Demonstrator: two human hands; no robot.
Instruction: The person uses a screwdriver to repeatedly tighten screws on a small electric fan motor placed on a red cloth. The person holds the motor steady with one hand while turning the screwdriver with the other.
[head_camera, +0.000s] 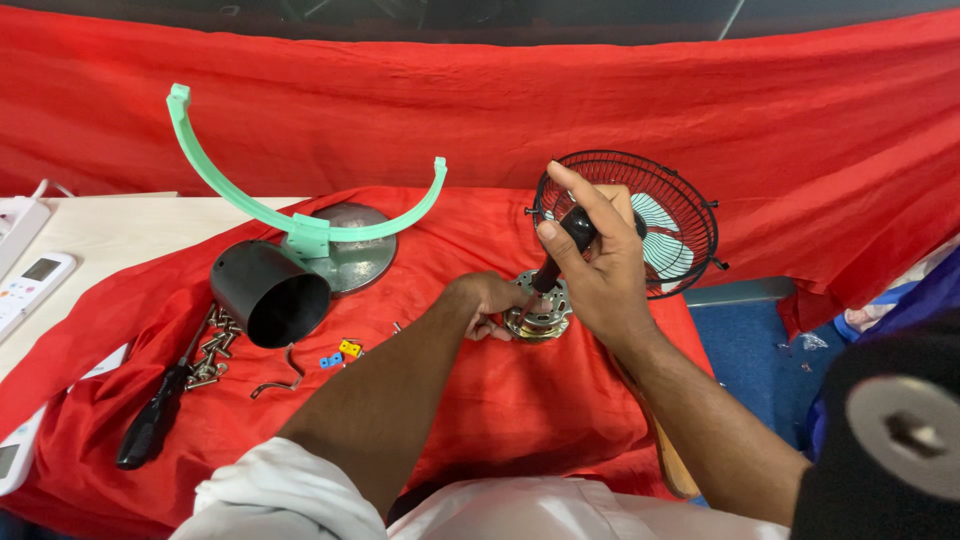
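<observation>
Item, left to right: white remote control (30, 285) at nine o'clock, black-handled spare screwdriver (155, 415) beside loose steel screws (212, 352), black cylindrical housing (270, 293) under the mint-green plastic arc bracket (300, 215). At centre my left hand (490, 300) pinches the round metal motor plate (540, 318) on the red cloth (480, 400), while my right hand (595, 270) grips the dark-handled screwdriver (565, 245) upright on it. Risk, I judge: the tip slipping toward my left fingers, or the plate sliding on cloth; the black wire fan cage (640, 215) crowds one o'clock, with open room at six.

Red cloth (520, 420), mint-green bracket (300, 215), black fan cage (690, 215)
</observation>
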